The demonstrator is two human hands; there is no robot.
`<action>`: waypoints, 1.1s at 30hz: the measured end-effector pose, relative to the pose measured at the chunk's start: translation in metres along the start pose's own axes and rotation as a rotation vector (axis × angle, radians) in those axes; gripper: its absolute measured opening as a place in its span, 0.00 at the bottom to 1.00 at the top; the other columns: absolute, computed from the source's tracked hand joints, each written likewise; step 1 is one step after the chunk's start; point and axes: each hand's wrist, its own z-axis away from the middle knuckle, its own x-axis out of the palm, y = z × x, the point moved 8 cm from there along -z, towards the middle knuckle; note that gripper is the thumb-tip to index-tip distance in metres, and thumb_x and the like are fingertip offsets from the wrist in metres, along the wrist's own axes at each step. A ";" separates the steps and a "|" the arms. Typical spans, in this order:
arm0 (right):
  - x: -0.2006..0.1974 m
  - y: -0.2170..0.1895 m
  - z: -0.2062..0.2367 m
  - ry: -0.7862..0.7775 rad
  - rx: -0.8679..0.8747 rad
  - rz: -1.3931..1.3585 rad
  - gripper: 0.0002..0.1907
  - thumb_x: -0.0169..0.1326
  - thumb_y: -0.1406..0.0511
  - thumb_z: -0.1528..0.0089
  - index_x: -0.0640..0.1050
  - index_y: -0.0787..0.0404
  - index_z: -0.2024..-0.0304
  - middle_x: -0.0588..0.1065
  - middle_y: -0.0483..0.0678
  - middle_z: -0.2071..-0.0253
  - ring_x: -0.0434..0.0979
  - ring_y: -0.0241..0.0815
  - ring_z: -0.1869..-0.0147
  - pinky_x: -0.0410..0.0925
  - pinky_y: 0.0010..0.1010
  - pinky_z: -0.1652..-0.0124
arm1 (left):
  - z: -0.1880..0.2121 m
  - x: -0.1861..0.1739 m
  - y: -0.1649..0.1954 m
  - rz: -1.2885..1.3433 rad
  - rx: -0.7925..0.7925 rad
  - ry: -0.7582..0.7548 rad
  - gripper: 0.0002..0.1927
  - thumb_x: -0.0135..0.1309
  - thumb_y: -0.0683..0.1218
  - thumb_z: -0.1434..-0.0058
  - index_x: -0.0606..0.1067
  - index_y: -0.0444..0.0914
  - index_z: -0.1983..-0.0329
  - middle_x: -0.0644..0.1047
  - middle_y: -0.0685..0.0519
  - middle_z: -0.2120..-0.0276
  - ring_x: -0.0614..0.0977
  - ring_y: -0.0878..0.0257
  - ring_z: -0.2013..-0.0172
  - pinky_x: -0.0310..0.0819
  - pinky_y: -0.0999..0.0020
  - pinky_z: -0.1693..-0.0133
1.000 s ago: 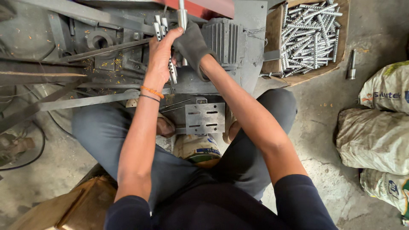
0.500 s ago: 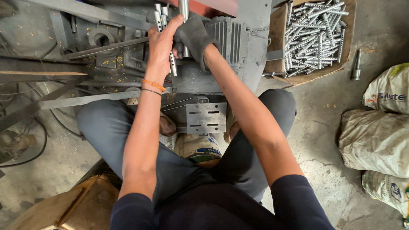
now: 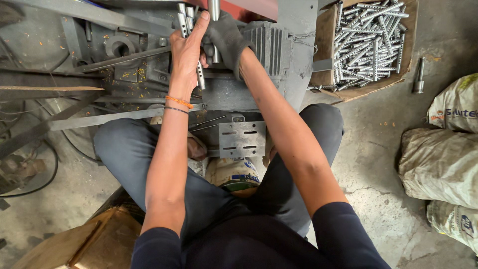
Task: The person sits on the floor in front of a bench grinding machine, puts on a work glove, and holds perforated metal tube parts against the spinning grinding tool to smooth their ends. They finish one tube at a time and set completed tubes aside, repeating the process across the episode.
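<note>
Grey machine [image 3: 149,55] fills the top of the view, steel bars and brackets across it, orange flecks scattered on its surfaces; a ribbed grey motor housing [image 3: 264,47] sits at its right side

Concrete floor [image 3: 388,164], cracked and stained, runs down the right

Filled sacks [image 3: 438,164] lie stacked at the right edge, well apart from the hands

Person seated facing the machine, knees spread, dark trousers, dark sleeves pushed up above the elbows; both forearms reach up to the machine

Cardboard box [image 3: 323,40] at top right, just beside the motor housing, heaped with short drilled metal rods [image 3: 371,42]

Wooden crate [image 3: 84,244] at lower left, near the person's left thigh

Slotted metal plate [image 3: 242,139] sits between the knees, below the machine

Left hand [image 3: 186,50], bare, orange and dark bands at the wrist, is closed around a bundle of metal rods [image 3: 186,30]; the rods stand up above the fingers and one end pokes out below the palm, against the machine front

Right hand [image 3: 224,37] wears a dark glove and is wrapped around an upright metal bar [image 3: 214,10] at the top of the machine, touching the left hand's fingertips; how tight the grip is cannot be told under the glove

Single loose rod [image 3: 419,77] lies on the floor right of the box
</note>
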 end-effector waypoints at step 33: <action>0.023 -0.010 -0.007 -0.106 -0.009 -0.427 0.17 0.47 0.56 0.33 0.75 0.61 0.69 0.74 0.48 0.77 0.70 0.41 0.82 0.61 0.32 0.83 | -0.001 -0.010 -0.004 -0.121 0.001 0.090 0.30 0.67 0.65 0.44 0.66 0.39 0.72 0.65 0.60 0.82 0.67 0.70 0.88 0.63 0.72 0.87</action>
